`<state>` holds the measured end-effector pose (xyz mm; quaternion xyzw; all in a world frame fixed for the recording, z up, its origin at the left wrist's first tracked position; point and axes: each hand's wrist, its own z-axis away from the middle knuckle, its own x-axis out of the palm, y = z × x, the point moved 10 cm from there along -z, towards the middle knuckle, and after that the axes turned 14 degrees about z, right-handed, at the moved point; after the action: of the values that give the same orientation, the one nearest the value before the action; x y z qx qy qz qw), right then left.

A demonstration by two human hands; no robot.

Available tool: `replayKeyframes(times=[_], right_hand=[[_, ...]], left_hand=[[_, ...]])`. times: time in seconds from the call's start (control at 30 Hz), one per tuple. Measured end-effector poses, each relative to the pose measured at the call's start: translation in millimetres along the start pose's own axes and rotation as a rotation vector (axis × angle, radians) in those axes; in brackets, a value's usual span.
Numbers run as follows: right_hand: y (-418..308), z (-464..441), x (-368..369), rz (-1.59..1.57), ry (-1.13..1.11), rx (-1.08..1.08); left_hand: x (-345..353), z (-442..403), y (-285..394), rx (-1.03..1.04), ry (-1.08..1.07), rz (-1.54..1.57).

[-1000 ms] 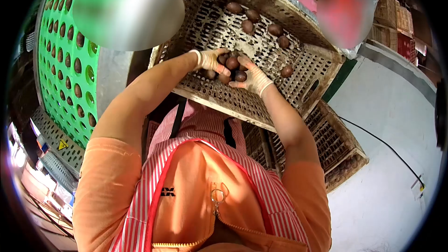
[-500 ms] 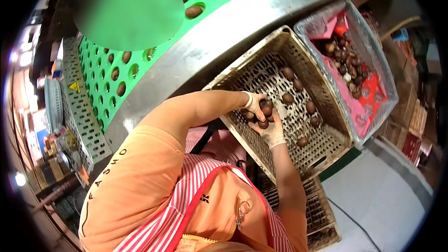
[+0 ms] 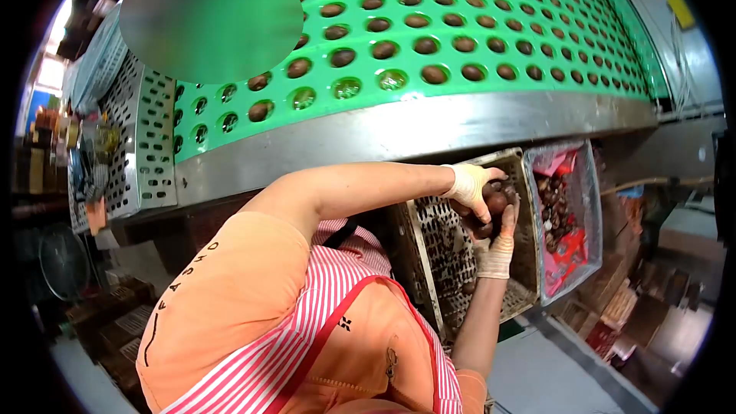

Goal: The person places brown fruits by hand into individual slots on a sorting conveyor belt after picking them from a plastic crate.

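Several dark brown eggs (image 3: pixel 497 201) are gathered between my two hands, above the slatted plastic crate (image 3: pixel 426 261). My left hand (image 3: pixel 474 187), in a pale glove with bare fingertips, is curled over them from the left and top. From below and the right, my right hand (image 3: pixel 497 249), gloved the same way, supports the cluster with its fingers bent up around it. Low in the crate sits another brown egg (image 3: pixel 469 287). Part of the crate floor is hidden behind my hands and right forearm.
Beyond a steel edge (image 3: pixel 368 132) spreads a green holed conveyor (image 3: pixel 366 111), most holes filled with brown eggs (image 3: pixel 435 74). Right of the crate, a grey tub (image 3: pixel 596 241) holds red and pink plastic and brown pieces. At left is a perforated metal panel (image 3: pixel 157 146).
Both hands have lifted from the crate floor, now with a bigger cluster of eggs between them. My view has turned, showing more of the conveyor. Fewer loose eggs show in the crate.
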<state>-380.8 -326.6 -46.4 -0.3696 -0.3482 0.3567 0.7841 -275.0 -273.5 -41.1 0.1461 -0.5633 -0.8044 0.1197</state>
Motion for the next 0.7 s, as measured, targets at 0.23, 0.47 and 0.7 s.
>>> replayKeyframes(times=[0.23,0.47,0.7], right_hand=[[-40,-9,219,0.288,-0.36,-0.073],[92,-5,469,0.394,-0.874,0.141],[227,0,603,0.564,-0.977,0.302]], left_hand=[[-168,167,34,0.238,0.412,0.132],[-283,401,-102,0.095,0.865,0.425],[-318,546,-225,0.135,1.322,0.579]])
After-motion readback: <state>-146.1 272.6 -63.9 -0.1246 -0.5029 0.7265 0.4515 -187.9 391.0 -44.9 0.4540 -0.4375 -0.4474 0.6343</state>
